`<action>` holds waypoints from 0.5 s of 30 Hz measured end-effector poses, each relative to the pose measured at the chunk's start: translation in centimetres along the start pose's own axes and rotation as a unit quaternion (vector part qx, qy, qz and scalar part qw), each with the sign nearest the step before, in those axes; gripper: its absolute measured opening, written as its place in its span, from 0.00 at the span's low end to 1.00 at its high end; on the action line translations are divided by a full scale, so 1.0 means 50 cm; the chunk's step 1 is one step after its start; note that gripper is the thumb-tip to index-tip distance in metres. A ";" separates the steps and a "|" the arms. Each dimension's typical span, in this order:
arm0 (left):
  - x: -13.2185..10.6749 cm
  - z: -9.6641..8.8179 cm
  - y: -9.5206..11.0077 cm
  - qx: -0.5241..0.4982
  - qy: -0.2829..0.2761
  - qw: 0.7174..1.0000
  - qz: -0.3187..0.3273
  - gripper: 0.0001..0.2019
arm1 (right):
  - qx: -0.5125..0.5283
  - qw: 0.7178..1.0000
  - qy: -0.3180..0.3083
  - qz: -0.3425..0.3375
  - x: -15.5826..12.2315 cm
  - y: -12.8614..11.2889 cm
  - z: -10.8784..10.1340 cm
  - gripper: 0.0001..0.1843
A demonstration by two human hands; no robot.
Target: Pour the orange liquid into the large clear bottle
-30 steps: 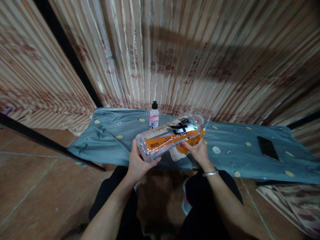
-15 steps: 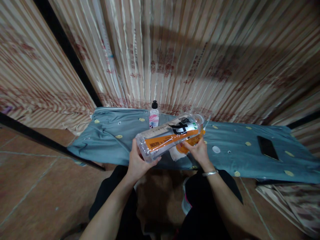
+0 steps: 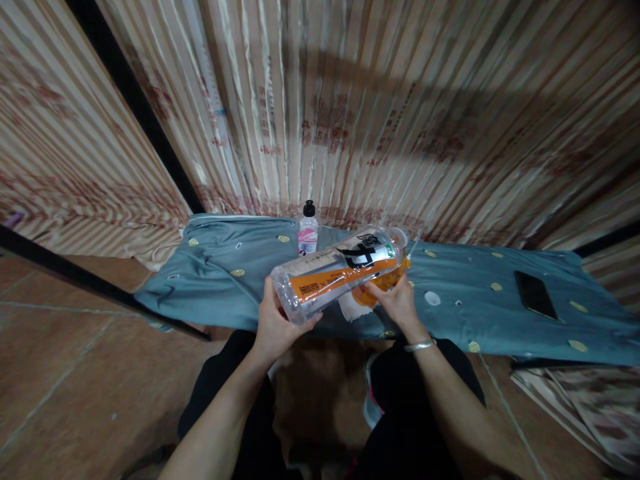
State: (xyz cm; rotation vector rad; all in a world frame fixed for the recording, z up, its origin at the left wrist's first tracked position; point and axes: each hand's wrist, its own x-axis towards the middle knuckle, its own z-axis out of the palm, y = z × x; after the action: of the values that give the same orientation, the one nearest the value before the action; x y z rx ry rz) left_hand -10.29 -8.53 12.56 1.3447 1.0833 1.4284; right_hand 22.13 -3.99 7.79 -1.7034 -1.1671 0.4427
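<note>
My left hand (image 3: 280,320) is closed around the base of a big clear plastic bottle (image 3: 345,263) with an orange and silver label. The bottle lies tilted, its uncapped-looking neck up and to the right. My right hand (image 3: 399,300) grips an orange see-through container (image 3: 365,295), partly hidden behind the bottle. A thin whitish stick (image 3: 415,243) shows beside the bottle's neck; what it belongs to is unclear. Under the orange container lies a piece of white tissue (image 3: 354,309). Just behind the bottle, a small clear squeeze bottle (image 3: 308,233) with a black cap and pink label stands upright.
Everything rests on a bench draped with a blue-green cloth (image 3: 225,250). To the right lie a small white disc (image 3: 433,299) and a black phone (image 3: 535,295). A striped curtain (image 3: 340,120) hangs behind, and dark frame poles (image 3: 135,107) slant at the sides.
</note>
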 end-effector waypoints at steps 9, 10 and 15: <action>0.000 0.003 0.005 -0.025 0.019 0.999 -0.014 0.45 | -0.001 1.000 0.008 -0.007 0.001 0.001 0.002 0.60; 0.000 0.004 0.005 -0.026 0.020 0.999 -0.013 0.45 | 0.000 1.000 0.009 -0.010 0.001 0.002 0.002 0.60; 0.000 0.004 0.001 -0.021 0.009 1.000 -0.015 0.46 | -0.003 1.000 0.020 -0.021 -0.001 0.002 0.005 0.61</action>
State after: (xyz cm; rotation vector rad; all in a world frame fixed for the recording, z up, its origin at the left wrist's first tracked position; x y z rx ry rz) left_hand -10.11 -8.54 12.64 1.2823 1.0760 1.4356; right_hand 21.97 -3.90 7.55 -1.6820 -1.1751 0.3774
